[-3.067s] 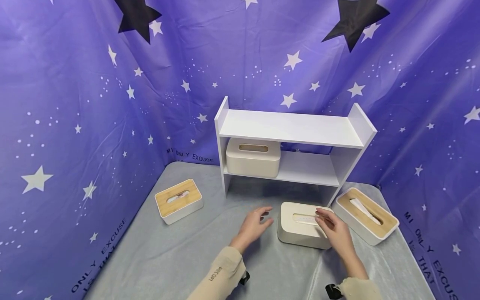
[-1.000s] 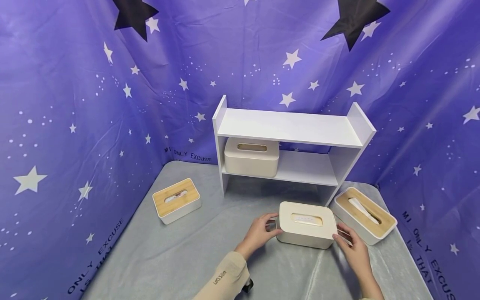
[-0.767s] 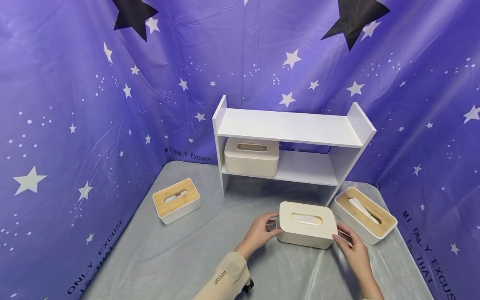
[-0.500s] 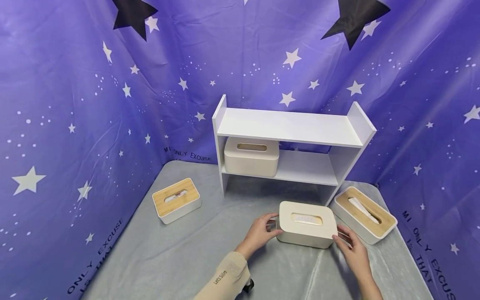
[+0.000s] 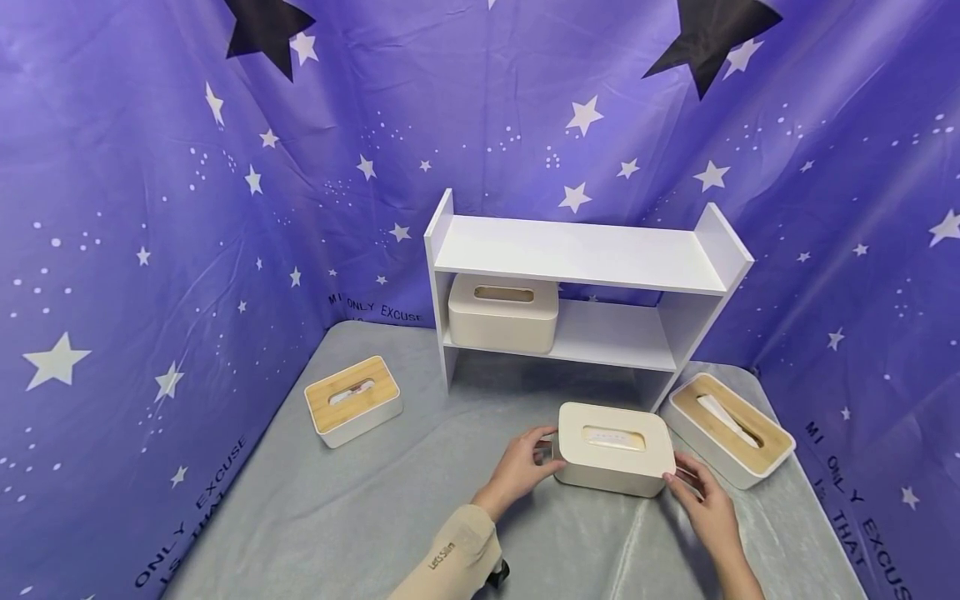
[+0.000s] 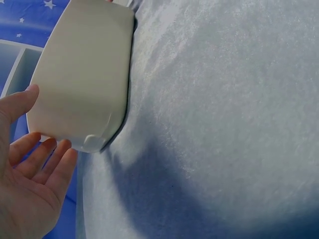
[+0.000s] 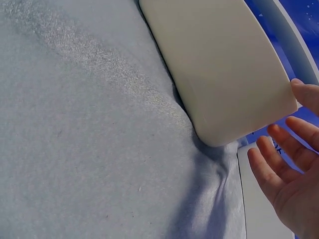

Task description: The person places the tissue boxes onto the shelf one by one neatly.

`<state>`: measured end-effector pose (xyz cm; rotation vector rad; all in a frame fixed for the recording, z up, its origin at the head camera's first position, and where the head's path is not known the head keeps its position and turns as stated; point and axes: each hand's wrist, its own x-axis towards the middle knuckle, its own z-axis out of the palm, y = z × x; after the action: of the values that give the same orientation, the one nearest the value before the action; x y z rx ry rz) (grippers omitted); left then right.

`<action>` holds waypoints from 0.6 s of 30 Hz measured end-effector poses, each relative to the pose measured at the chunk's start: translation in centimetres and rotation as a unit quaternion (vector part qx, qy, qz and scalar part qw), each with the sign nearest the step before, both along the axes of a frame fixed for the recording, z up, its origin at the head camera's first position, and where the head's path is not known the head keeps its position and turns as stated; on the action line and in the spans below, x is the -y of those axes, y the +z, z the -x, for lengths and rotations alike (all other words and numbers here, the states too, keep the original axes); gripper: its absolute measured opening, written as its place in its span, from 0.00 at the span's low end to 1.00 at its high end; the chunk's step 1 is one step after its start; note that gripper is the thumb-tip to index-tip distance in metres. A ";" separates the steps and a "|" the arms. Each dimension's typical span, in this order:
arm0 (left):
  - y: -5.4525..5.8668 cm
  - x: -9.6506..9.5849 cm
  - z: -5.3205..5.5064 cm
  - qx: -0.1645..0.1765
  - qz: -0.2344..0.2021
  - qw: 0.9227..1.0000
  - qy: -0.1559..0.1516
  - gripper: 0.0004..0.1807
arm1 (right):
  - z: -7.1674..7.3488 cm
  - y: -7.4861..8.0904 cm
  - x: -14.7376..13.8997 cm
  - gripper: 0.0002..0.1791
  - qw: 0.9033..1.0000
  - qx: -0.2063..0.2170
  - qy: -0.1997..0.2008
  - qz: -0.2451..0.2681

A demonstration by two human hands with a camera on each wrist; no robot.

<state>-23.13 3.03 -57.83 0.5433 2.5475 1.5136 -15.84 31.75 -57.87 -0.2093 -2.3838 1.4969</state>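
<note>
Loosely spread, the left hand (image 5: 517,467) rests thumb and fingertips on one end of a cream tissue box (image 5: 615,461); the right hand (image 5: 708,507), also fairly open, has its thumb against the opposite end. That box sits on grey cloth (image 5: 360,517), just beside an angled bamboo-lidded tissue box (image 5: 716,432). Beyond, a white shelf unit (image 5: 581,253) bears a second cream box (image 5: 502,327) on its middle tier.

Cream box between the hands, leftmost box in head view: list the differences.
The cream box has a cream lid; the leftmost box, a wood-coloured one.
The cream box sits between left hand and right hand; the leftmost box stands apart from both.
Both rest on grey cloth and have slotted lids.
</note>
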 end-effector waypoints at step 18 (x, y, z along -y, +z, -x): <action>-0.6 -0.4 -0.4 0.016 -0.049 0.999 0.011 0.33 | -0.1 -0.3 -0.1 0.28 1.000 -0.007 0.021 0.010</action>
<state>-22.78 3.48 -58.43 0.5016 2.4730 1.6489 -15.70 31.85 -58.18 -0.1532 -2.3782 1.5363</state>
